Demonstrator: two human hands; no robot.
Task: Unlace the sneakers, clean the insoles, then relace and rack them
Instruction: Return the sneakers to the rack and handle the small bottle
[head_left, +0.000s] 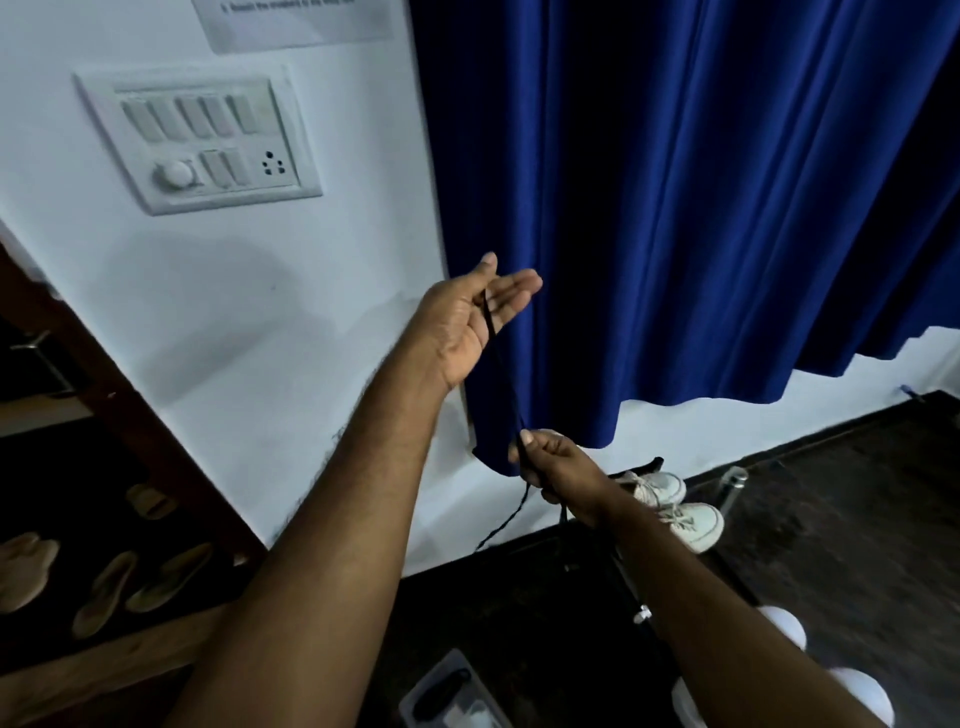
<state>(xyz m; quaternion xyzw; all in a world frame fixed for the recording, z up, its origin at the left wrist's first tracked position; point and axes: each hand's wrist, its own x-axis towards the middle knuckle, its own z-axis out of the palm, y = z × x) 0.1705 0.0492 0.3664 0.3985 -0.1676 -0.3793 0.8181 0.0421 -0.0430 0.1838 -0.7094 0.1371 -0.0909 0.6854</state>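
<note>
1. The left hand (470, 317) is raised in front of the blue curtain (701, 197), palm turned up and fingers nearly straight; the black lace (501, 371) runs across the palm and seems caught between thumb and forefinger, but how firmly I cannot tell; the hand probably stands so high to draw the lace out to its length.

2. The right hand (545, 460) is below the curtain's lower edge, fingers curled and pinching the same lace; from there the loose part hangs down with one end swinging free toward the wall side of the curtain; this lower grip seems meant to keep the lace taut between both hands, so it can be straightened or measured.

3. A pair of white sneakers (675, 506) stands on the dark floor below the curtain's hem, just beside the right wrist; their white laces look tied, so the black lace should belong to another shoe that I cannot see.

4. Far to the left of the curtain, low on a dark shelf (62, 660), several tan insoles (104, 592) lie side by side, perhaps laid there to dry.

5. To my judgement the work is in the lace-handling stage; whether unlacing or relacing is not clear.
</note>
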